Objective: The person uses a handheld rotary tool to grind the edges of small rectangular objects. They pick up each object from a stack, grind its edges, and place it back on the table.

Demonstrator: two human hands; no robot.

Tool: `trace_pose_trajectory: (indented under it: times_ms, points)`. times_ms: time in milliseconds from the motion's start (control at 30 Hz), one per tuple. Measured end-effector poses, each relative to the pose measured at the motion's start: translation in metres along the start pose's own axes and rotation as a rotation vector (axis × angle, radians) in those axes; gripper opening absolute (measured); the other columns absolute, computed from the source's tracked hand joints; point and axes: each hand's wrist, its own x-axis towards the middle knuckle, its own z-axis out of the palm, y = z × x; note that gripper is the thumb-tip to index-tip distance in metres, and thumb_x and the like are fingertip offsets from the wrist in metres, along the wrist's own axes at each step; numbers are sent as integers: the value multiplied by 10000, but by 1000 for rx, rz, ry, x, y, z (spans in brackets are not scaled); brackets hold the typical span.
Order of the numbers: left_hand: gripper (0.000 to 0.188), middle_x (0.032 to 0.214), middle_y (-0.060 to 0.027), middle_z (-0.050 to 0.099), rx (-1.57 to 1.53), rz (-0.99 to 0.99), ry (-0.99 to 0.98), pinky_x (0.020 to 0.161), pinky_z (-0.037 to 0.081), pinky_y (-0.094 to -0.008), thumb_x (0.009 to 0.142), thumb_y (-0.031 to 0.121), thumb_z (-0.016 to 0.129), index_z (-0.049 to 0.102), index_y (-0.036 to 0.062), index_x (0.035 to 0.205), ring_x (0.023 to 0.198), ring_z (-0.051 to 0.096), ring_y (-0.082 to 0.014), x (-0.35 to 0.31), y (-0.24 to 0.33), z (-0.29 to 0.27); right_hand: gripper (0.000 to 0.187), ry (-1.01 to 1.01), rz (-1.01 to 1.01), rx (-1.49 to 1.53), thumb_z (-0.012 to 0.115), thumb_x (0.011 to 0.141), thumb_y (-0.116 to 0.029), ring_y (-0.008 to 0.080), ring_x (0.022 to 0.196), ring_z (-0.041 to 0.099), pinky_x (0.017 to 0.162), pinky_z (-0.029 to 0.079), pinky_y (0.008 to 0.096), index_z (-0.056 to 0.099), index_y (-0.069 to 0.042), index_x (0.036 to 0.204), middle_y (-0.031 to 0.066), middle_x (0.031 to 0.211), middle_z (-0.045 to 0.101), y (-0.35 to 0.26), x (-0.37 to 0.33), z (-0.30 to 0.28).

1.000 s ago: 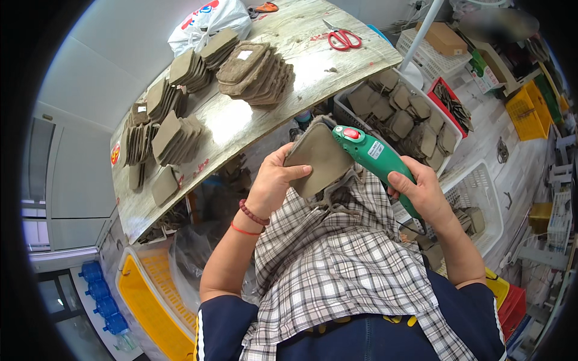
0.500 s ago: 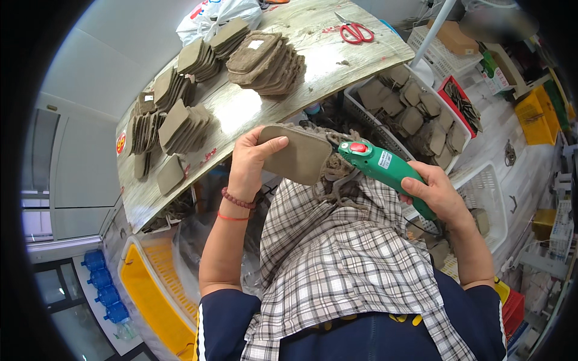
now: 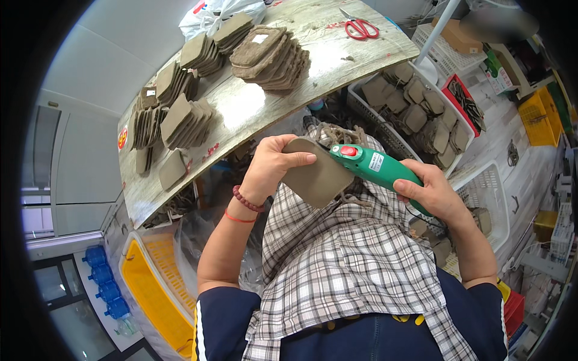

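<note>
By the left hand, a grey-brown pad with rounded corners is pinched at its upper left corner, the thumb laid flat on its smooth face and the other fingers mostly hidden behind. By the right hand, a green handheld electric cutter is gripped around its rear body, the fingers curled closely about it and the thumb pressed along the near side. The cutter's head, topped by a red switch, is held at the pad's upper right edge; whether the blade is touching the edge cannot be told. The pad is held above the lap, tilted, in front of a plaid apron. Shaggy fibre trimmings are seen just beyond the cutter's head.

On the left wrist a dark red beaded bracelet and a thin red cord are worn. Farther out, a thick stack of ragged-edged pads is set on the table, with smaller stacks grouped to its left. Red-handled scissors are laid near the table's far right end. To the right of the table, a white crate is filled with similar pads. At the lower left, a yellow crate is placed.
</note>
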Motion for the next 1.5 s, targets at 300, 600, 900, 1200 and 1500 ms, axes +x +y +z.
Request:
trace_pose_trajectory:
  times_ms: [300, 600, 900, 1200, 1500]
  points:
    - [218, 851, -44, 690, 441, -92, -23, 691, 510, -247, 766, 6, 734, 663, -20, 971, 728, 629, -100, -10, 11, 4, 328, -68, -22, 53, 658, 886, -266, 84, 678, 551, 633, 451, 242, 600, 22, 1031, 14, 772, 577, -6, 28, 16]
    - [312, 1061, -117, 649, -143, 314, 836, 820, 533, -322, 889, 84, 628, 540, -44, 1160, 914, 647, -195, -113, -17, -222, 602, 77, 20, 155, 703, 804, -517, 92, 691, 546, 652, 448, 227, 583, -6, 1098, 42, 785, 617, 30, 23, -7]
    - [372, 1128, -117, 626, 1339, 259, 1698, 956, 389, -388, 797, 215, 718, 633, 86, 1136, 1078, 545, -289, -79, -34, -301, 473, 118, 109, 110, 687, 846, -369, 97, 698, 575, 656, 474, 240, 544, -6, 1115, 87, 865, 658, 23, 20, -7]
    - [406, 1145, -114, 613, 1370, 886, 1009, 1015, 295, -438, 835, 369, 642, 670, 60, 1096, 1186, 477, -288, 104, 87, -98, 420, 294, -9, 81, 616, 915, -404, 86, 675, 552, 582, 454, 236, 592, -3, 1040, 36, 800, 601, 41, 30, 14]
    - [745, 1251, -199, 532, 1171, 497, 704, 1034, 338, -432, 680, 389, 733, 509, 94, 1326, 1203, 443, -365, 145, 91, -97, 399, 370, -42, 85, 634, 907, -378, 90, 640, 559, 574, 467, 247, 607, 1, 1027, 41, 789, 616, 43, 23, 9]
